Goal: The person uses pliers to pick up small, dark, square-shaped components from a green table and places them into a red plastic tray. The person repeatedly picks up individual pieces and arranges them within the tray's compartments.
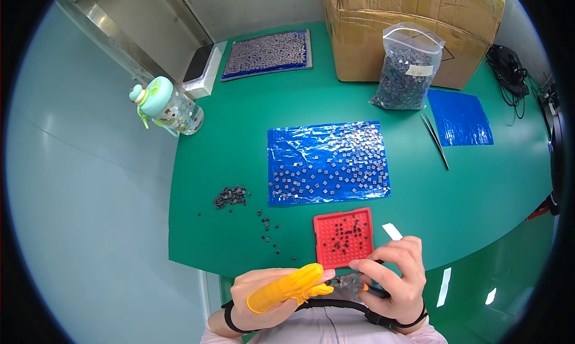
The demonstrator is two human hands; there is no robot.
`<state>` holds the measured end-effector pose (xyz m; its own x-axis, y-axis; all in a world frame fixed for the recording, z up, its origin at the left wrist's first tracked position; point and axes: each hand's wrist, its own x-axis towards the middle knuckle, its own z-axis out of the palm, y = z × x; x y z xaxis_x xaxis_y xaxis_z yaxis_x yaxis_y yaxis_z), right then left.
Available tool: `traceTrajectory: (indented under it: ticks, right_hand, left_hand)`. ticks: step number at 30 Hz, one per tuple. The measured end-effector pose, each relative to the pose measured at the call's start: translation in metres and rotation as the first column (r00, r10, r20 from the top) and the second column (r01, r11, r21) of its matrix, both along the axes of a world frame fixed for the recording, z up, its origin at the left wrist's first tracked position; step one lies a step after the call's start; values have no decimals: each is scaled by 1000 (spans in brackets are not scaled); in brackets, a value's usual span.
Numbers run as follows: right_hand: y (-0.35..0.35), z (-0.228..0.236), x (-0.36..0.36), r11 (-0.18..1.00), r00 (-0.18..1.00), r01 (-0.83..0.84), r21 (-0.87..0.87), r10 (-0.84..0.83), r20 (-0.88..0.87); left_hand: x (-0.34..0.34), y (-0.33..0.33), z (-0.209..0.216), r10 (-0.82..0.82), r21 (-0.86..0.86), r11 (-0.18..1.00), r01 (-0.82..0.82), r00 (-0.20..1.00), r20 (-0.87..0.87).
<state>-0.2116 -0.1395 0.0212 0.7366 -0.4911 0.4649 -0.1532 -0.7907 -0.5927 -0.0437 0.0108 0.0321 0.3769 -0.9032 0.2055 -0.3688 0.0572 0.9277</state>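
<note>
My left hand (257, 296) is closed near the table's front edge. A wrinkled yellow thing (284, 290) lies along its fingers; whether it covers them or is held, I cannot tell. Opposite it, my right hand (398, 278) grips a slim black tool (376, 291) with an orange band. The hands almost meet below a red square tray (319, 227) with rows of small pits, where several small dark pieces lie scattered. A right fingertip is at the tray's lower edge. What lies between the fingertips is too small to make out.
Behind the tray, a blue film sheet (299, 143) bears many small grey squares. Dark pieces (232, 196) are heaped on the left. Tweezers (436, 141), another blue sheet (461, 119), a bag of pieces (407, 74), a cardboard box (359, 44) and a bottle (173, 107) stand around.
</note>
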Motion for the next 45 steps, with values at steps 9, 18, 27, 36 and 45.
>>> traceTrajectory:
  ticks: [9,18,27,36,45]
  right_hand:
    - [-1,-1,-1,1000,1000,3,-10,-3,27]
    - [2,-4,1,999,998,-25,-20,27,60]
    - [1,-5,-2,999,996,-45,-31,47,82]
    - [-1,-9,-3,996,996,-45,-82,51,78]
    - [-1,-7,-4,999,994,-29,-34,32,105]
  left_hand:
    - [0,-18,2,-42,-16,999,41,997,-58]
    - [-10,-24,-21,-124,-225,966,128,992,34]
    - [-9,-25,-23,-253,-163,957,239,965,-68]
    - [-10,-20,-4,-154,122,959,255,835,-528]
    - [-10,-20,-13,-83,101,986,131,920,-383]
